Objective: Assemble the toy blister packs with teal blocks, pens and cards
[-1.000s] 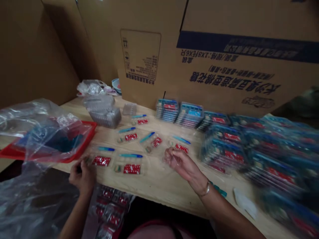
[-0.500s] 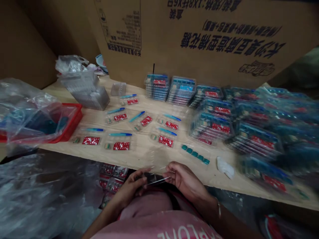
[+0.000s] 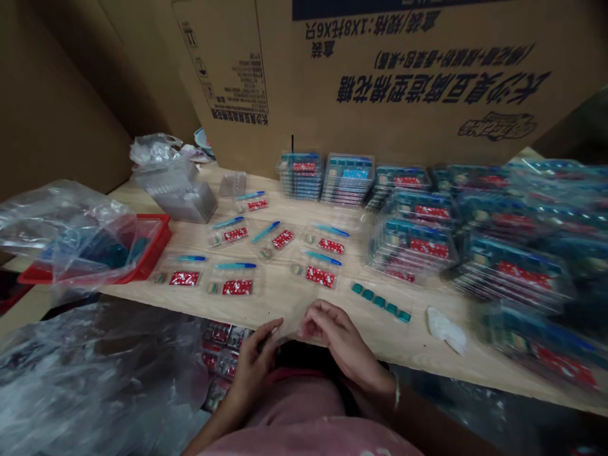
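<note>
At the table's front edge, a thin clear plastic piece [image 3: 288, 328] stretches between my hands. Whether it is a bag, a film or a tray, I cannot tell. My left hand [image 3: 256, 354] pinches its left side, while the closed fingers of my right hand [image 3: 335, 332] are at its right side. Beyond them lies a clear tray [image 3: 297, 278] with a red dotted packet [image 3: 320, 277] and a blue pen [image 3: 323, 257]. Several similar trays are spread to the left. A strip of teal blocks [image 3: 380, 302] lies to the right of my right hand.
Stacks of filled clear trays [image 3: 413, 247] crowd the right side. At the left stand a red basket [image 3: 159, 244] lined with plastic and a stack of clear trays [image 3: 178, 190]. A large carton [image 3: 285, 133] walls the back. White crumpled tissue [image 3: 446, 329] lies at front right.
My view has shifted, so the table sits slightly lower and most things farther right. My right hand has turned, with its fingers curled inward on the clear plastic, which now shows less plainly.
</note>
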Demonstrator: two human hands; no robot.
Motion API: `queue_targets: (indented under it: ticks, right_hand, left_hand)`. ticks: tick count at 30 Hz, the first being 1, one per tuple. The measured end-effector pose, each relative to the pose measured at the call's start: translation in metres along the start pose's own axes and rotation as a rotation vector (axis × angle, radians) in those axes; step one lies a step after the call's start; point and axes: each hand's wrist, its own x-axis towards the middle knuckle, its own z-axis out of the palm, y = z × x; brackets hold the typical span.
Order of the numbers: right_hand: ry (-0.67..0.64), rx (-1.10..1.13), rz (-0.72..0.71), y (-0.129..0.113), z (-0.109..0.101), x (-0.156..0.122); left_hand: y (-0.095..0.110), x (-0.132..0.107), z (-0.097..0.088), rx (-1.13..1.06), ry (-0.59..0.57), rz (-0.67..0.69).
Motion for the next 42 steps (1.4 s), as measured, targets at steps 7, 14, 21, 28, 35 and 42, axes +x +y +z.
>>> queue_targets:
  ticks: [7,14,21,28,35,42]
  right_hand:
    - [-0.124,-1.202,-0.556,0.046,-0.012,0.025]
    - [-0.157,-1.275,-0.601,0.062,-0.024,0.036]
    - [-0.124,-0.78,-0.524,0.022,-0.015,0.018]
    - [-0.29,-0.709,-0.335,0.012,-0.004,0.001]
    - [-0.277,-0.578,-0.273,0.022,-0.019,-0.001]
    - [-0.098,-0.623,-0.412,0.036,-0.019,-0.016]
  left_hand:
    - [-0.009,0.006,0.0,-0.352,-0.089,-0.445]
    - [0.008,-0.009,-0.034,-0.363,-0.107,-0.553]
    - [0.031,0.007,-0.01,-0.563,-0.155,-0.518]
    - [0.025,0.009,0.009,-0.537,-0.214,-0.423]
    - [0.021,0.007,0.014,-0.388,-0.248,-0.355]
    - [0.012,0.012,0.019,-0.38,-0.32,-0.392]
